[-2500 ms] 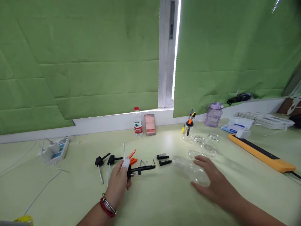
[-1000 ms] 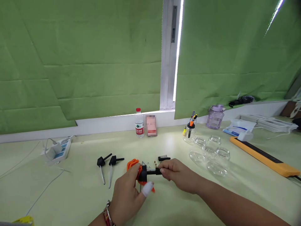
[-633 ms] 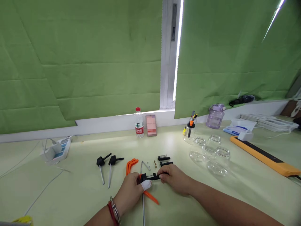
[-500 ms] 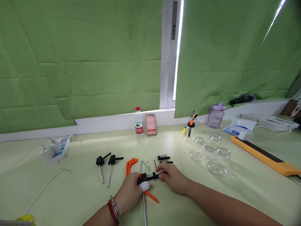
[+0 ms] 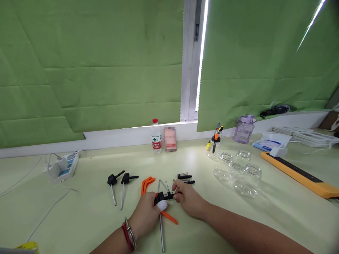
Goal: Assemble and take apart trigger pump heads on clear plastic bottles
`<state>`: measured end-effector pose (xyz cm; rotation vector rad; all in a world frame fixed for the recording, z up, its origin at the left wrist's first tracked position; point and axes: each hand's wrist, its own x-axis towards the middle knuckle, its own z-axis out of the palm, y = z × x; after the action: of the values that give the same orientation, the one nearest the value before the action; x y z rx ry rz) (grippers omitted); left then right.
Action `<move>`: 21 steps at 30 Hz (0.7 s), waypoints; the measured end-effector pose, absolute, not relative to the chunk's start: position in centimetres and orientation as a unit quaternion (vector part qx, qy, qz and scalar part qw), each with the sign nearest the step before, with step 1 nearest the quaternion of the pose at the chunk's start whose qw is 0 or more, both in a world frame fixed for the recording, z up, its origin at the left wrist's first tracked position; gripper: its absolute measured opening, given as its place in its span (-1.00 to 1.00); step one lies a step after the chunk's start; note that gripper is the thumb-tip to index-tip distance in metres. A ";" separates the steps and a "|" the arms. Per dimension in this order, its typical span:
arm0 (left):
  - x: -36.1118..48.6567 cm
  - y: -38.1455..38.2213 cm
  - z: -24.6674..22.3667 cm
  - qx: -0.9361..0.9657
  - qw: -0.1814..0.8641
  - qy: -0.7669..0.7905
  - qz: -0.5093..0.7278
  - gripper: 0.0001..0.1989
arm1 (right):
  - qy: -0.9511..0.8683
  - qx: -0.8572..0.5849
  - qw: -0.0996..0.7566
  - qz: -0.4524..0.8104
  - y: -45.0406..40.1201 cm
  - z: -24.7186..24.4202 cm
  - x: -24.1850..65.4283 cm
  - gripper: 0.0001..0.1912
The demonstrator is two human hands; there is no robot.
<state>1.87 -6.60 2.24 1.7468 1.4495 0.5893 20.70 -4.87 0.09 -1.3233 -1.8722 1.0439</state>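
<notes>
My left hand (image 5: 145, 212), a white wrap on its thumb, is closed round a black plastic tool head (image 5: 159, 197). An orange handle (image 5: 169, 217) sticks out below that hand. A thin metal rod (image 5: 161, 234) passes under or through the grip; which one, I cannot tell. With fingers pinched, my right hand (image 5: 190, 199) grips a black spring plunger (image 5: 171, 195) lined up with the head and touching it. Beyond the right hand lie black plungers with coil springs (image 5: 184, 176). Small metal bits (image 5: 167, 184) and orange handles (image 5: 146, 184) lie just past the left hand.
Two black-headed metal rods (image 5: 112, 180) lie to the left. A power strip (image 5: 70, 167) with cables is farther left. At the back stand a water bottle (image 5: 156, 138) and a pinkish box (image 5: 170, 139). Glass jars (image 5: 244, 183), a pen jar (image 5: 213, 153) and an orange-black bar (image 5: 296, 174) are at right.
The right hand and the plunger have moved slightly left, closer to the tool head, and the gap between the black parts looks shorter. The left hand keeps its hold.
</notes>
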 end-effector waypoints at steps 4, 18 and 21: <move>1.7 -6.5 2.2 0.687 0.394 0.567 0.226 -0.76 | -0.716 -0.503 0.292 0.386 -4.9 0.5 20.7 -0.77; 1.8 -6.8 3.0 0.676 0.409 0.568 0.230 -0.78 | -0.729 -0.499 0.287 0.371 -4.6 -0.2 20.8 -0.79; 1.8 -6.7 2.9 0.676 0.410 0.565 0.235 -0.78 | -0.729 -0.496 0.285 0.376 -4.7 -0.1 20.9 -0.81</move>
<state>1.81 -6.73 2.92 1.7019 1.4231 0.5927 20.89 -4.68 -0.07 -1.3278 -1.9493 1.0064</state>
